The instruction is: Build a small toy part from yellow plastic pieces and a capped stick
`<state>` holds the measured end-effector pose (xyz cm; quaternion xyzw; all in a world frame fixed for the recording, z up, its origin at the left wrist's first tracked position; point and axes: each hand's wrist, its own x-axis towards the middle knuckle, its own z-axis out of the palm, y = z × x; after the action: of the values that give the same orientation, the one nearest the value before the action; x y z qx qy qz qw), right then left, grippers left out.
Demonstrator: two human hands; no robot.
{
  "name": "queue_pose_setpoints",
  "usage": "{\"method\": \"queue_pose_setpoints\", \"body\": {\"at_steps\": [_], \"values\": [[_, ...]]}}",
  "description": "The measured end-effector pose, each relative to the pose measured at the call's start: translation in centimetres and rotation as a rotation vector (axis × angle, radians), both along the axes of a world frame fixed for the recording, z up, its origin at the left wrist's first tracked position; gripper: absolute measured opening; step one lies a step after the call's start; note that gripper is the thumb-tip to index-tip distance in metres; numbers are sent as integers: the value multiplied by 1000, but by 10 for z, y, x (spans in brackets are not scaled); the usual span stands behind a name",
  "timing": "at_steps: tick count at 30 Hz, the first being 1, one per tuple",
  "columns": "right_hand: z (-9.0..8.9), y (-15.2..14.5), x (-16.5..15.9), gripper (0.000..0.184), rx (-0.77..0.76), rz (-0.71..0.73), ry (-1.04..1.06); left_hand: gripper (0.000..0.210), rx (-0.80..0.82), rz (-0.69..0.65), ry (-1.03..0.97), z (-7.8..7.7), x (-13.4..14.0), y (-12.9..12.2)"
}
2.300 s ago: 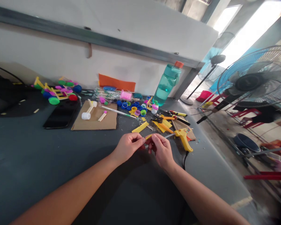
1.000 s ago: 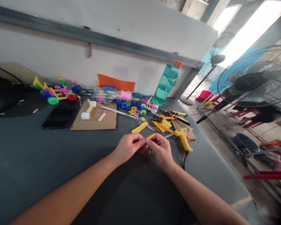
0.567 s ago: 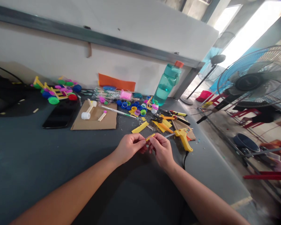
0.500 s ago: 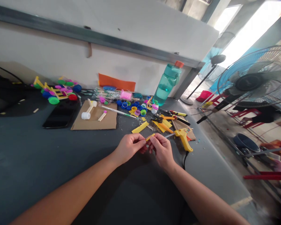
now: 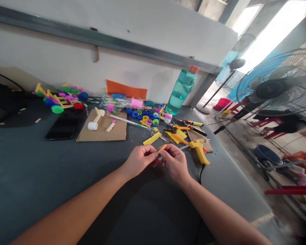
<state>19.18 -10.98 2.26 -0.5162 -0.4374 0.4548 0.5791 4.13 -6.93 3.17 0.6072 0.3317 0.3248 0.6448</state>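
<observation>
A small yellow strip (image 5: 162,148) is pinched between the fingertips of both hands, just above the dark table (image 5: 97,170). My left hand (image 5: 140,160) grips its near end with thumb and forefinger. My right hand (image 5: 175,161) is closed on the other side of it, the fingertips nearly meeting the left ones. The undersides of the fingers are hidden. Right of my right hand lies a yellow glue gun (image 5: 200,151). Just beyond the hands is a flat yellow piece (image 5: 152,138), and farther right lie orange-handled pliers (image 5: 181,128).
A cardboard sheet (image 5: 102,134) bears white caps and sticks, beside a black phone (image 5: 63,127). Coloured bottle caps (image 5: 148,116) cluster near a teal water bottle (image 5: 180,92). Colourful wheeled models (image 5: 62,100) stand at back left. A standing fan (image 5: 270,88) is at right, off the table.
The yellow strip has shifted slightly left and tilts a little more steeply between my fingertips. Both hands stay in nearly the same place.
</observation>
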Motion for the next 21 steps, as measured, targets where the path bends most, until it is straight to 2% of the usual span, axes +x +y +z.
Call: {"method": "queue_pose_setpoints", "body": {"at_steps": [9,14,17,21], "values": [[0,-2,1,26,-27,-54,-70,19,18,-27,33,1,1,-2],[-3,2,3,34,-9,-77,-16,19,-37,-27,11,-2,1,-1],[-4,4,6,33,-15,-110,30,18,-63,-24,-4,-3,1,-1],[-6,5,8,27,-18,-118,-14,17,-66,-20,-11,-3,2,-2]]}}
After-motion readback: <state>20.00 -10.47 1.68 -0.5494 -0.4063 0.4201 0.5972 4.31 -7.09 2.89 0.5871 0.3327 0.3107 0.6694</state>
